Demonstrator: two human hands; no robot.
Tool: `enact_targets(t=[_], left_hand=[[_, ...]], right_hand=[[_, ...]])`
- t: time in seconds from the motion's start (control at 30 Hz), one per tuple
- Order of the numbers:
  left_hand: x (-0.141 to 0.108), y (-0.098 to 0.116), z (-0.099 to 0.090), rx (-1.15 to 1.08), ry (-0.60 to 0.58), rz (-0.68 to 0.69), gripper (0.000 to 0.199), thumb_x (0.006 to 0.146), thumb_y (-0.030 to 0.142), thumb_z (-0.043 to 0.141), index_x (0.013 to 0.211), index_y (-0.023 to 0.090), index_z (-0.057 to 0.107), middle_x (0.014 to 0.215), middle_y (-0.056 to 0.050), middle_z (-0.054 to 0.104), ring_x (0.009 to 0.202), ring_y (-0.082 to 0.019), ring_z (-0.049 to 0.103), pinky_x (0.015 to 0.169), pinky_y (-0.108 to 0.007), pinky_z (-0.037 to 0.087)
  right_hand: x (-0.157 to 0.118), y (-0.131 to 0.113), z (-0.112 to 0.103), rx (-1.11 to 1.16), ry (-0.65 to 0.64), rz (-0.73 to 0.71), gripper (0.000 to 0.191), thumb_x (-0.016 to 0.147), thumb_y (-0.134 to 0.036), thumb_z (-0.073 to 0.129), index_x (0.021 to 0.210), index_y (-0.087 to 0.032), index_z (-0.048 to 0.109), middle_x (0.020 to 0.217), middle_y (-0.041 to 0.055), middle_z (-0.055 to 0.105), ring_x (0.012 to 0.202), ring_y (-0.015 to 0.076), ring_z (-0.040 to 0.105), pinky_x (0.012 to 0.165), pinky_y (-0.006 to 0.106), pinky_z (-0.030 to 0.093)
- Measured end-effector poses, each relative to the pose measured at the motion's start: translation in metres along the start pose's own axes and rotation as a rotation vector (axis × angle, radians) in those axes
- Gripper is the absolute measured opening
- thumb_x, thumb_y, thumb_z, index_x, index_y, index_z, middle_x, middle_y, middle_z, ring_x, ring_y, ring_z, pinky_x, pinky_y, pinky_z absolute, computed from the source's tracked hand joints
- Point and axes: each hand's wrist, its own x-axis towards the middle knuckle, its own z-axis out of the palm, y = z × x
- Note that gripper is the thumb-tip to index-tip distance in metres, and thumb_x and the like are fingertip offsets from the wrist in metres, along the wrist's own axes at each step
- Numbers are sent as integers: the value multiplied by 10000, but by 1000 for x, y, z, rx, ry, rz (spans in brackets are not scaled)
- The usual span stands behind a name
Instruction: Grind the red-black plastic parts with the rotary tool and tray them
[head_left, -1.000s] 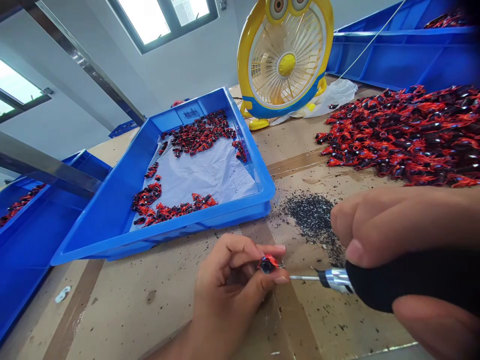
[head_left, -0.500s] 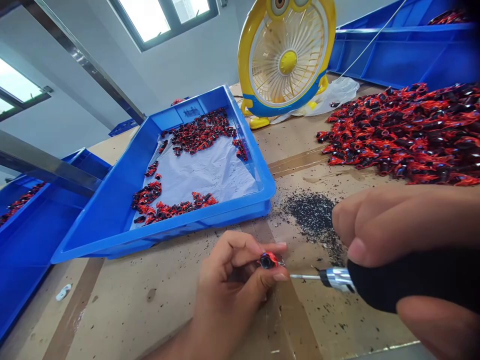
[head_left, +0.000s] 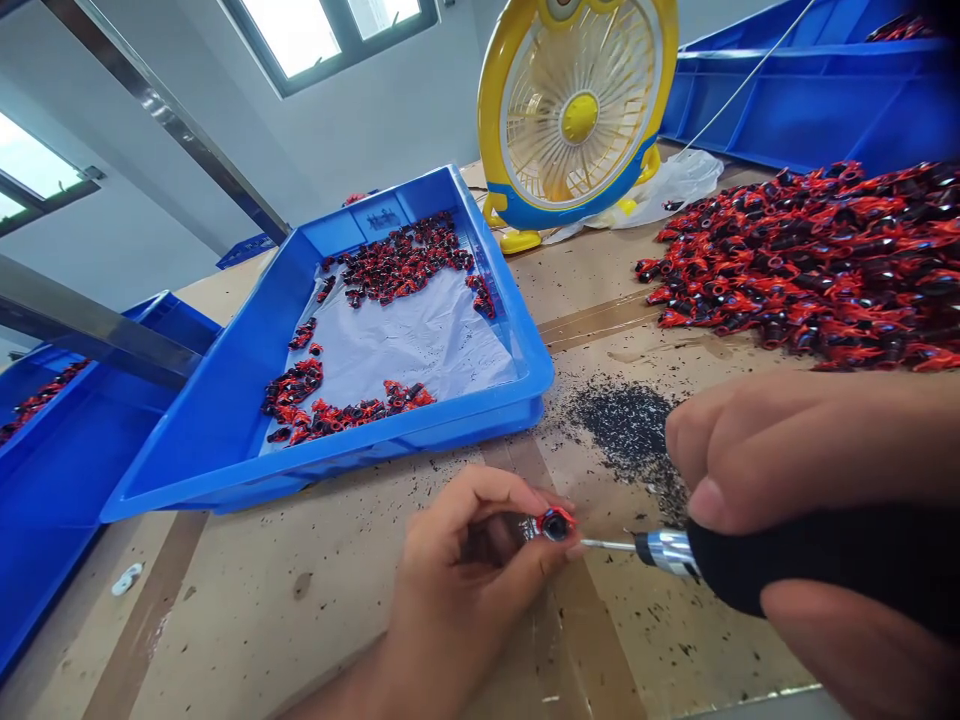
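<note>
My left hand (head_left: 472, 570) pinches a small red and black ring-shaped part (head_left: 556, 524) between thumb and fingers, its dark round opening turned toward me. From the right, my right hand (head_left: 795, 450) is wrapped around a black-bodied power tool, an electric screwdriver or grinder (head_left: 825, 560), with a silver collar and a thin metal bit (head_left: 609, 545). The bit's tip is right at the right side of the part, by my left thumb; whether it touches cannot be made out. The back end of the tool runs out of view.
A blue tray (head_left: 420, 440) with a white liner holds many similar parts. A large heap of parts (head_left: 817, 265) lies at the right, near black shavings (head_left: 630, 430). Behind stand a yellow fan (head_left: 579, 118) and more blue bins (head_left: 840, 110). A small white object (head_left: 127, 578) lies at left.
My left fingers have turned the part and shifted it slightly to the right. The tool has moved slightly left, bringing its tip up to the part.
</note>
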Motion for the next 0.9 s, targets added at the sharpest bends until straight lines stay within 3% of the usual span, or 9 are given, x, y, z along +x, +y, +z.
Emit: enact_targets(t=[0.07,0.17,0.37,0.5,0.63,0.9], left_hand=[[-1,-1,-1,25,-10,-7,175,814,114,856,878,231,744,816,-16,855,495,-75,498,474,-152,413],[-1,-2,-1,56,-18,-14,167,806,129,866,872,233,753,765,-6,826,497,-79,480,471,-160,388],[-1,-3,0,63,-9,-31,127,795,170,875,844,224,771,635,14,718,493,-84,451,468,-171,352],[0,0,0,47,-2,-69,139,764,210,907,814,209,777,556,30,629,475,-86,438,454,-171,338],[-1,3,0,59,-4,-64,137,751,215,910,797,205,781,546,34,609,469,-84,431,451,-170,337],[1,5,1,51,14,10,143,742,128,883,807,214,789,545,42,663,447,-70,428,430,-145,337]], right_hand=[[-1,2,-2,0,-58,-31,194,1049,-474,588,953,-307,613,806,26,765,642,188,735,557,339,594],[-3,1,-1,-9,-7,-51,141,1020,-395,613,934,-284,599,786,46,763,677,210,771,479,339,535],[11,-4,8,-30,57,-125,104,853,-291,656,821,-264,561,591,-19,706,471,131,688,394,262,508],[20,-5,14,-3,72,-70,123,712,-246,628,739,-258,509,504,-68,649,377,75,604,346,181,459],[12,-5,22,25,104,-48,88,739,-239,638,757,-241,552,540,-53,630,395,59,554,370,190,435],[12,2,17,33,-66,-114,91,820,-169,712,787,-204,634,610,-67,587,466,34,519,423,158,422]])
